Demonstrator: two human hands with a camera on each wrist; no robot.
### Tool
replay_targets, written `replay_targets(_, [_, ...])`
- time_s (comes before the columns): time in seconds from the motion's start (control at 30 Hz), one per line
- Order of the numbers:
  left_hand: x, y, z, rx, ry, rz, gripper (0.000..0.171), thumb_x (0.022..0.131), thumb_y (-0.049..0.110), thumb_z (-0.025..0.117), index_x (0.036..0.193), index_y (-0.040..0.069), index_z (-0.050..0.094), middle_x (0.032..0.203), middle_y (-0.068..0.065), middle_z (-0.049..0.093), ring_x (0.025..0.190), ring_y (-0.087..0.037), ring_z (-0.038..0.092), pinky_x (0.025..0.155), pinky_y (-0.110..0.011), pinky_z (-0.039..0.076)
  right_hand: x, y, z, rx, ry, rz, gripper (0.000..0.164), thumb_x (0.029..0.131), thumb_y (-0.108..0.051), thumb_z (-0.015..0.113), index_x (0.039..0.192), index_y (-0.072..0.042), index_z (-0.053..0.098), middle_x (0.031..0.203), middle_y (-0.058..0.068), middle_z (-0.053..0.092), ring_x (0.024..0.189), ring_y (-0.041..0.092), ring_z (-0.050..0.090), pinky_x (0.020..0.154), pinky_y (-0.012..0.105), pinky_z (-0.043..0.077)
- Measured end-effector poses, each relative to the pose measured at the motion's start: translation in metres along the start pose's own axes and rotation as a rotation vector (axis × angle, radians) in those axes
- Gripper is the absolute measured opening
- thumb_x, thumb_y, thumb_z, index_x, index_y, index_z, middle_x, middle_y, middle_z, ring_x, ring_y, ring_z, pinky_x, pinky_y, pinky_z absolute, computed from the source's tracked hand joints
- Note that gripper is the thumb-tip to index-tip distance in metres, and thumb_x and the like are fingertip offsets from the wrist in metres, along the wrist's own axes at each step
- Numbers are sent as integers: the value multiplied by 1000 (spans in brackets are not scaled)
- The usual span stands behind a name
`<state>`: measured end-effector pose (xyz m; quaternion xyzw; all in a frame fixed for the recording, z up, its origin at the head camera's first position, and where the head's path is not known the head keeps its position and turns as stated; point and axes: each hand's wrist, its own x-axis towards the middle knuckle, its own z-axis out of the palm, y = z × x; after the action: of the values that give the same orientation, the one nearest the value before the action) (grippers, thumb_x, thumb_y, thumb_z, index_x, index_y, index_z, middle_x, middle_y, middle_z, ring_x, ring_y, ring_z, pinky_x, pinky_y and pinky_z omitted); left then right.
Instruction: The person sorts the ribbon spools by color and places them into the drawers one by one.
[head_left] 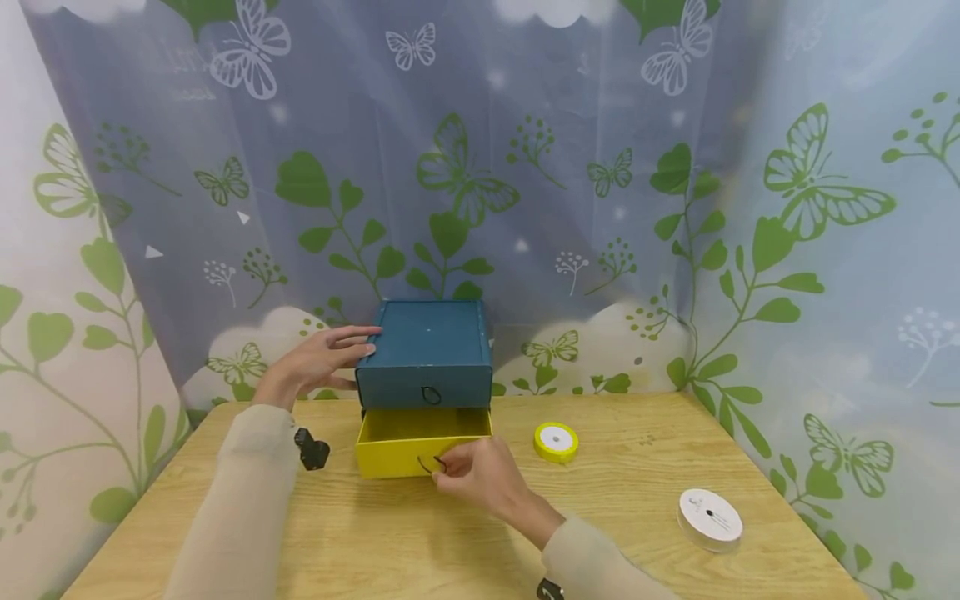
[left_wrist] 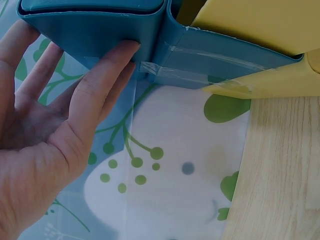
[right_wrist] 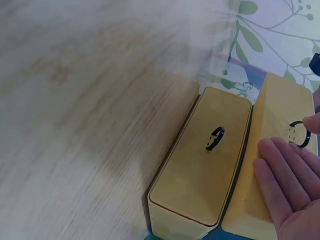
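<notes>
A blue drawer box (head_left: pixel 431 333) stands at the back of the table, with a black loop on its front. Below that front, a yellow drawer (head_left: pixel 397 458) is pulled partway out, its inside partly visible. My right hand (head_left: pixel 483 475) pinches the black loop handle (right_wrist: pixel 301 135) of this drawer between thumb and finger. In the right wrist view, another yellow drawer front (right_wrist: pixel 205 155) with its own black loop sits beside it, nearer the table. My left hand (head_left: pixel 322 358) rests with extended fingers against the box's left side; in the left wrist view, fingertips (left_wrist: pixel 131 46) touch the blue wall.
A yellow-rimmed ribbon spool (head_left: pixel 556 442) lies right of the drawer. Farther right, toward the front, is a white spool (head_left: pixel 709 518). The wooden table (head_left: pixel 360 542) meets a curtain (head_left: pixel 555 233) printed with butterflies and leaves. Small black devices are on both wrists.
</notes>
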<state>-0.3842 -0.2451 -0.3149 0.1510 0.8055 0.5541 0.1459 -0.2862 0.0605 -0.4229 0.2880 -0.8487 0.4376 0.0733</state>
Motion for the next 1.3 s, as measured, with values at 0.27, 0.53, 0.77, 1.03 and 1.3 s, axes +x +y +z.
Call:
replay_targets(0.27, [-1,0,0,-1,-2,2,65,107,33,59,164,20,31,174,-16,16,158,-46,19,114,-63,45,-11,-5,0,19,-11,6,16,86,-16,80,95,-3,84,86,10,81,69,3,74,65,14,58])
replay_targets(0.53, [0,0,0,0,-1,5,65,106,33,59,164,20,32,174,-16,16,158,-47,19,114,-63,45,-22,-10,1,37,-10,-30,16,86,-15,81,94,-1,83,86,11,81,68,3,74,64,12,58])
replay_targets(0.77, [0,-1,0,-2,1,-2,65,106,34,60,164,21,32,174,-15,16,158,-46,19,114,-64,45,-30,-14,2,53,-14,-34,16,85,-15,82,92,-1,83,84,11,81,66,0,73,62,12,57])
replay_targets(1.03, [0,-1,0,2,3,1,65,106,34,60,164,20,32,174,-16,16,158,-46,18,114,-63,45,-41,-21,7,38,23,-54,10,83,-11,82,88,-2,84,80,8,81,66,-3,71,61,10,56])
replay_targets(1.3, [0,0,0,0,0,8,64,107,33,58,164,20,32,174,-15,15,158,-47,17,114,-63,45,-49,-27,14,-48,45,-89,9,83,-11,82,89,-6,85,81,3,81,69,-6,70,64,7,54])
